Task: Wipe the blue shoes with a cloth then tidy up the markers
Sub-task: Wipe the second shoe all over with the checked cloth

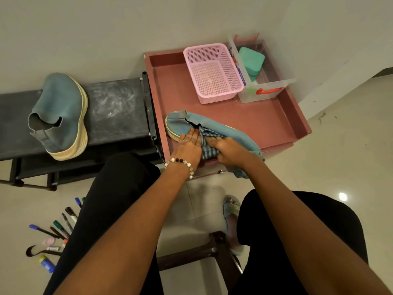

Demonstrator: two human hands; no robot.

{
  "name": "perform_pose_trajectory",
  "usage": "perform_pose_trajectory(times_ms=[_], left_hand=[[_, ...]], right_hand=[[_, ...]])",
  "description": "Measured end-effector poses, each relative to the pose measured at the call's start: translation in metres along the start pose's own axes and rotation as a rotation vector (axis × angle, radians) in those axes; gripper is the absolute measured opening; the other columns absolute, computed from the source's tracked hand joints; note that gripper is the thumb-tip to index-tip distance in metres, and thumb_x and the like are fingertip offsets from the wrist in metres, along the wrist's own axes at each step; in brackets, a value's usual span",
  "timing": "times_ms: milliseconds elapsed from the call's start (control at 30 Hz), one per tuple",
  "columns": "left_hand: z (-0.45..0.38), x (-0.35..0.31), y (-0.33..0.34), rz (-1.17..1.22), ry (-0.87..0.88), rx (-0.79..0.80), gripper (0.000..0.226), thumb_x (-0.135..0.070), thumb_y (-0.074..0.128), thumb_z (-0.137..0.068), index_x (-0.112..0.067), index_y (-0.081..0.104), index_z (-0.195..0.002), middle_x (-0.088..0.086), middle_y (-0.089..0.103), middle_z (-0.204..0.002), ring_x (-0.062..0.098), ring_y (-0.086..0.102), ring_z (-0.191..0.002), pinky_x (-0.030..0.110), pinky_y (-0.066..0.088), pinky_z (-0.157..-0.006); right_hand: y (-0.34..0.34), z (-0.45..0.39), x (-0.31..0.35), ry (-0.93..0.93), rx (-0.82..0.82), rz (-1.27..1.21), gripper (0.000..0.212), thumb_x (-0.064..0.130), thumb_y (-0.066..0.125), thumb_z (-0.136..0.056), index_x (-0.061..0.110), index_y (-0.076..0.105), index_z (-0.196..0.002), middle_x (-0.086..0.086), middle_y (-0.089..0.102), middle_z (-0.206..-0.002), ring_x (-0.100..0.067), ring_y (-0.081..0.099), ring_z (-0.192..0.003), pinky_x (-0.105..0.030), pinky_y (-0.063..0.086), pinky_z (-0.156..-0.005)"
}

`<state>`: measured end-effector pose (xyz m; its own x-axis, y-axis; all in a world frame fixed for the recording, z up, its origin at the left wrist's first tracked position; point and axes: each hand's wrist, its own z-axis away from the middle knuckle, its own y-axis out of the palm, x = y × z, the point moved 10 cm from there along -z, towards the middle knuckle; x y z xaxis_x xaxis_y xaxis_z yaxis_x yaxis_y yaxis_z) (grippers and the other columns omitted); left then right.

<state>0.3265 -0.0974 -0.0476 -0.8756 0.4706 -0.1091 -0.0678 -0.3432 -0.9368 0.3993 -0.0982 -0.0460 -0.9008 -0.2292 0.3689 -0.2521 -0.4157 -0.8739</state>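
Note:
One blue shoe (214, 127) with a pale woven sole lies on its side at the front of the reddish tray table (274, 122). My left hand (190, 145) lies flat on its heel end, fingers straight. My right hand (228, 151) grips a blue checked cloth (207, 143) bunched against the shoe's side. The second blue shoe (61, 113) stands on the black shoe rack (114, 109) to the left. Several markers (61, 226) lie scattered on the floor at lower left, beside my left leg.
A pink mesh basket (212, 71) and a clear plastic box (255, 81) with a green item stand at the back of the tray table. A dark wooden stool (214, 250) is between my legs. A blue-capped tube (47, 264) lies near the markers. Wall behind.

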Motion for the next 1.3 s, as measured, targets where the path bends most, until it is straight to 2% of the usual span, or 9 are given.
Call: perform_pose_trajectory(times_ms=[100,267,367,433,633,800,1000,1133,1300], left_hand=[[0.000,-0.002,0.000,-0.061,-0.012,0.016,0.069,-0.006,0.046,-0.092,0.005,0.008,-0.149,0.021,0.005,-0.158,0.031,0.003,-0.147,0.042,0.004,-0.119],[0.003,-0.004,-0.001,-0.121,0.018,0.036,0.076,-0.008,0.054,-0.089,0.006,0.009,-0.148,0.022,0.007,-0.157,0.031,0.004,-0.147,0.042,0.008,-0.120],[0.003,-0.003,0.001,-0.098,0.021,0.041,0.076,-0.008,0.050,-0.091,0.004,0.003,-0.149,0.020,0.002,-0.158,0.030,0.001,-0.147,0.042,0.008,-0.120],[0.003,-0.002,0.003,-0.067,0.021,0.030,0.076,-0.007,0.048,-0.092,0.002,0.001,-0.150,0.018,-0.001,-0.159,0.029,-0.002,-0.147,0.042,0.005,-0.120],[0.002,-0.002,0.004,-0.049,0.014,0.017,0.071,-0.006,0.042,-0.093,0.003,0.001,-0.150,0.018,-0.002,-0.158,0.030,-0.003,-0.147,0.042,0.001,-0.120],[0.001,-0.005,0.004,-0.078,-0.024,0.008,0.062,-0.007,0.034,-0.096,0.009,0.001,-0.147,0.025,0.002,-0.156,0.035,-0.001,-0.146,0.044,0.002,-0.118],[0.001,-0.008,0.005,-0.113,-0.031,0.033,0.059,-0.003,0.031,-0.098,0.010,0.001,-0.147,0.026,0.001,-0.156,0.037,-0.001,-0.146,0.045,0.003,-0.119],[-0.001,-0.005,0.007,-0.104,-0.052,0.030,0.063,-0.005,0.036,-0.096,0.008,0.000,-0.147,0.024,0.000,-0.157,0.035,-0.001,-0.146,0.045,0.003,-0.118],[0.000,-0.005,0.008,-0.089,-0.034,0.035,0.072,-0.005,0.043,-0.093,0.006,-0.001,-0.148,0.023,-0.002,-0.157,0.035,-0.003,-0.146,0.045,0.003,-0.119]], right_hand=[[-0.009,-0.016,-0.001,0.034,-0.009,-0.007,0.046,0.000,0.048,-0.080,0.008,0.058,-0.124,-0.017,0.064,-0.116,-0.037,0.058,-0.105,-0.038,0.046,-0.090],[0.001,-0.006,-0.006,0.037,0.014,-0.085,0.054,0.000,0.046,-0.079,0.014,0.055,-0.131,-0.014,0.061,-0.127,-0.035,0.054,-0.116,-0.044,0.043,-0.099],[-0.003,0.021,-0.012,0.049,0.011,-0.122,0.058,-0.003,0.047,-0.082,0.017,0.049,-0.137,-0.011,0.059,-0.131,-0.032,0.054,-0.117,-0.032,0.041,-0.100],[-0.002,0.043,-0.017,0.091,0.065,-0.127,0.062,-0.008,0.045,-0.083,0.018,0.047,-0.139,-0.009,0.058,-0.131,-0.029,0.053,-0.116,-0.024,0.037,-0.091],[0.009,0.019,-0.009,0.059,0.076,-0.032,0.053,0.000,0.048,-0.082,0.011,0.049,-0.134,-0.017,0.058,-0.125,-0.035,0.054,-0.112,-0.039,0.043,-0.094],[-0.010,-0.024,-0.002,0.082,0.019,-0.059,0.043,0.002,0.044,-0.088,0.007,0.055,-0.129,-0.019,0.060,-0.124,-0.038,0.054,-0.110,-0.038,0.040,-0.095],[-0.004,-0.009,-0.003,0.076,-0.003,-0.142,0.051,-0.003,0.046,-0.083,0.010,0.055,-0.131,-0.016,0.059,-0.128,-0.035,0.053,-0.118,-0.042,0.040,-0.102],[0.003,0.032,-0.020,0.094,0.121,-0.185,0.056,-0.002,0.043,-0.078,0.016,0.058,-0.128,-0.017,0.065,-0.116,-0.034,0.058,-0.106,-0.041,0.045,-0.093],[0.012,0.050,-0.037,0.147,0.263,-0.145,0.051,-0.006,0.041,-0.081,0.013,0.060,-0.124,-0.014,0.064,-0.116,-0.032,0.056,-0.106,-0.036,0.044,-0.089]])
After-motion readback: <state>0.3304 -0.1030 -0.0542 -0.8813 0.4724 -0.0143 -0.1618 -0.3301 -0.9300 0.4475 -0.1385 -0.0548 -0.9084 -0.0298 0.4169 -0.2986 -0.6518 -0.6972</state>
